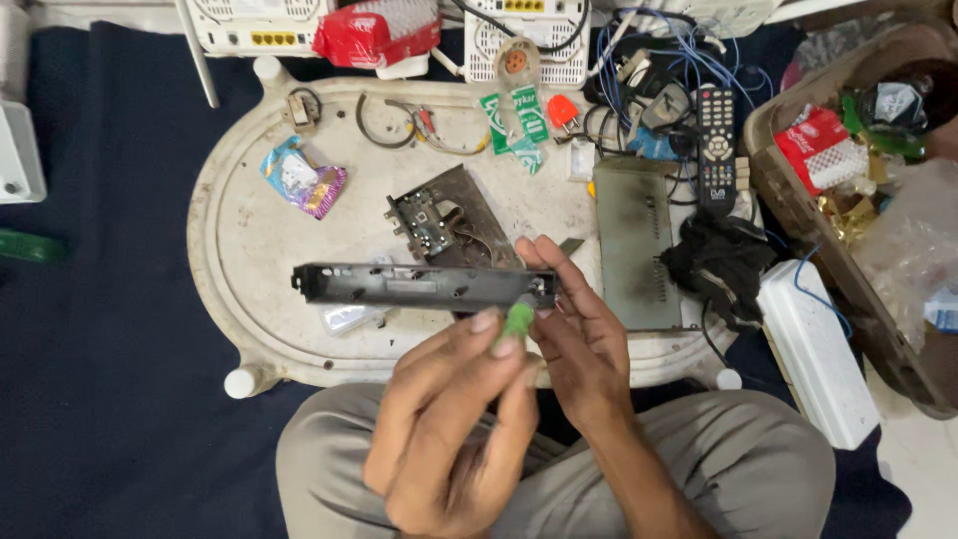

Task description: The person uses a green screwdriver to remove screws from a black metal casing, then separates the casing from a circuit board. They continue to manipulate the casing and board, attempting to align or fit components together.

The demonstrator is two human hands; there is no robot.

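- The left hand (454, 424) is closed, thumb and fingertips pinched around a green-handled tool (517, 321), its tip against a long black panel (424, 285).
- The right hand (579, 329) wraps its fingers around the panel's right end, holding it level above a white oval tray table (249, 240).
- Just behind the panel, a circuit board (439, 222) lies on the table.
- A grey metal cover (637, 240) lies right of the board; a remote control (716, 148) rests beyond it.
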